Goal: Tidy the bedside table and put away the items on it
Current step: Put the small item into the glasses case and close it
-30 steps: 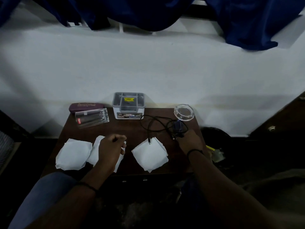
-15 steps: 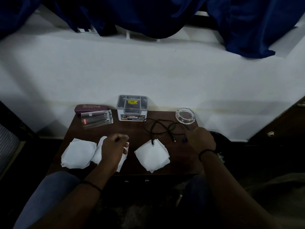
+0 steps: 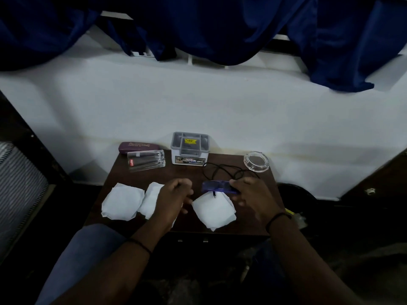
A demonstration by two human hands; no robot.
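Note:
On the small brown bedside table point(image 3: 180, 176) lie three white paper napkins: one at the left point(image 3: 122, 201), one in the middle point(image 3: 152, 198) partly under my left hand, one at the right point(image 3: 214, 213). My right hand point(image 3: 253, 194) grips the right end of a blue translucent pair of glasses point(image 3: 217, 187) just above the right napkin. A black cable point(image 3: 222, 169) coils behind them. My left hand point(image 3: 174, 195) hovers over the middle napkin, fingers loosely curled, holding nothing that I can see.
At the back stand a grey compartment box point(image 3: 189, 148), a clear pen case point(image 3: 146, 160), a maroon case point(image 3: 138, 146) and a glass ashtray point(image 3: 256, 161). A white wall rises behind, blue curtains point(image 3: 209, 25) hang above. My knee point(image 3: 88, 256) is at the lower left.
My right hand moved from the table's right edge leftward toward the centre, bringing the blue glasses above the right napkin. My left hand stayed over the middle napkin.

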